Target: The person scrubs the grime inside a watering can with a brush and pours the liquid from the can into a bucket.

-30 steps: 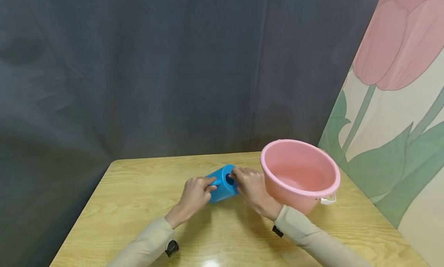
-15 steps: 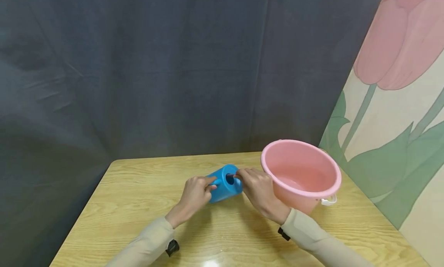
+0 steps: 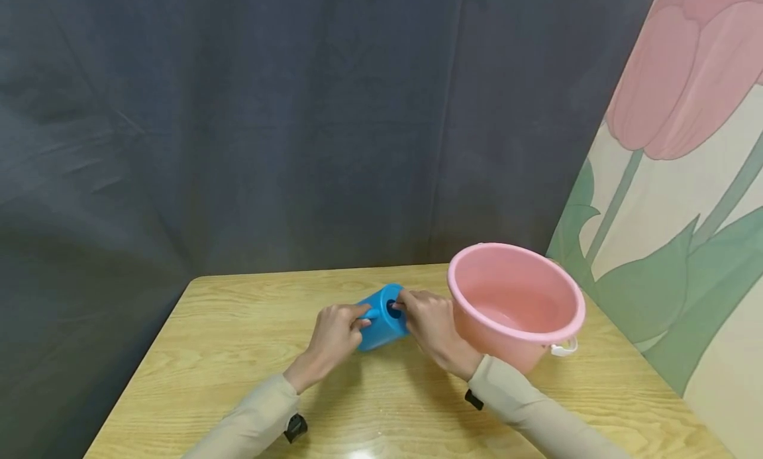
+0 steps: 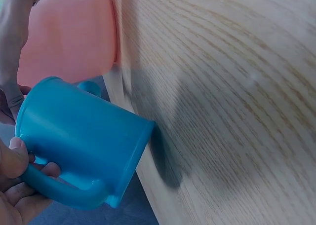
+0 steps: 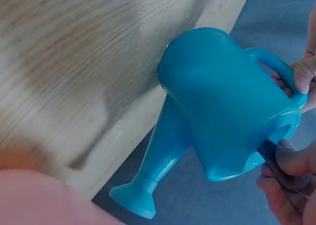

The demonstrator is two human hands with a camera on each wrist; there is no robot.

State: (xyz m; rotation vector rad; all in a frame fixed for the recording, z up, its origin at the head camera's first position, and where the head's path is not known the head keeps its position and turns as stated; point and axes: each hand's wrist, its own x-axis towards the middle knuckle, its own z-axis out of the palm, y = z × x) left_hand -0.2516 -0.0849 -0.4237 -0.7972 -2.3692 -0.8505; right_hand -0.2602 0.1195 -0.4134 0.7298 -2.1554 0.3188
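Observation:
A blue watering can (image 3: 380, 333) is held tilted above the table, its top opening turned toward my right hand. My left hand (image 3: 334, 333) grips the can's handle (image 4: 69, 193), thumb on one side and fingers curled round it. My right hand (image 3: 430, 323) pinches a dark grey, soft-looking strip (image 5: 275, 165) at the can's opening. One end of the strip goes inside the can and is hidden, so its kind is unclear. In the right wrist view the spout (image 5: 165, 141) ends in a flared head (image 5: 133, 198).
A pink bucket (image 3: 524, 352) with a white handle fitting (image 3: 563, 348) stands on the wooden table (image 3: 250, 333), close to my right hand. Behind the table hangs a dark curtain (image 3: 310, 128). A wall with painted tulips (image 3: 673, 181) rises at the right.
My right hand drew slightly out from the can's opening, showing the dark strip, then moved back left to the opening. The left hand and watering can stay nearly in place.

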